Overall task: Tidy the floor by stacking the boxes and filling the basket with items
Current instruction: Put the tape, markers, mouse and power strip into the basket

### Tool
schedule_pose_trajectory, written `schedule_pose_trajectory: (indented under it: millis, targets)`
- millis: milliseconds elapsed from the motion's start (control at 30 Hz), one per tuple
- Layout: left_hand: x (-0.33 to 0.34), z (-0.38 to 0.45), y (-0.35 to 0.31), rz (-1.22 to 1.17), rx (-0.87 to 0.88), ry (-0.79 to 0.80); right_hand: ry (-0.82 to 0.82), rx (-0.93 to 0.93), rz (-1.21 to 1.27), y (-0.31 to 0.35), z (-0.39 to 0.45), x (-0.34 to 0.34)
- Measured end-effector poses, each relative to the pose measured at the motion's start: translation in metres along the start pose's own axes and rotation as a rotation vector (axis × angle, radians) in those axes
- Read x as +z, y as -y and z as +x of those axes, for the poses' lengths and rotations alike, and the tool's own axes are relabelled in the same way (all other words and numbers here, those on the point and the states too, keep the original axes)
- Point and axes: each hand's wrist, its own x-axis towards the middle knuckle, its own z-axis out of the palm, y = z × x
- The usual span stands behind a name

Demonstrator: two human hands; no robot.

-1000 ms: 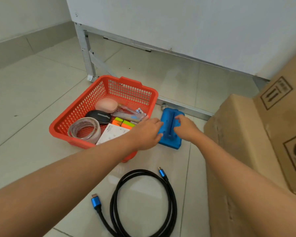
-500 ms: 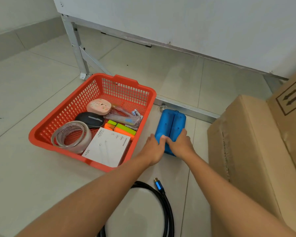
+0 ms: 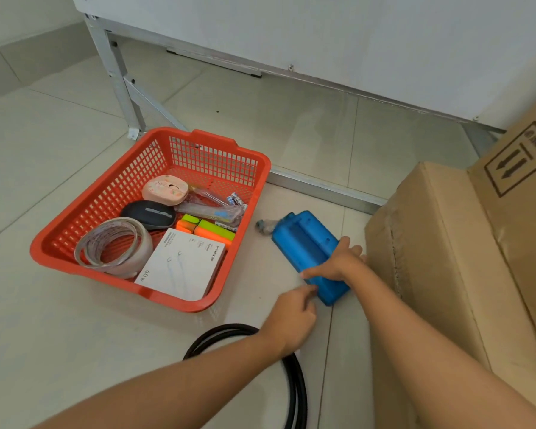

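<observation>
blue case: swung since a moment ago, now lying angled on the floor between basket and cardboard box
right hand: fingers curled over its near end, holding it
left hand: has let go, loosely curled, fingertips just beside its near corner
meaning: probably a one-handed lift into the basket next; black cable remains on the floor

A storeroom or office back corner, by the look of it. Pale floor tiles run under a white board on a metal frame, with stacked cardboard shipping boxes printed with handling arrows alongside.
</observation>
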Motion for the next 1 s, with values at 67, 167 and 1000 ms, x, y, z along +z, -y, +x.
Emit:
schedule_pose_trajectory:
  millis: [67,167,1000]
  targets:
    - [-0.011,0.004,-0.001,0.007,-0.01,-0.198,0.063,0.053,-0.06,-0.002,-0.006,-0.006]
    - [-0.033,0.016,0.0,0.038,-0.051,-0.36,0.142,0.115,-0.125,-0.001,-0.014,-0.009]
    - [-0.061,0.046,-0.052,-0.297,-0.107,-0.009,-0.709,0.062,1.265,0.025,-0.099,-0.036]
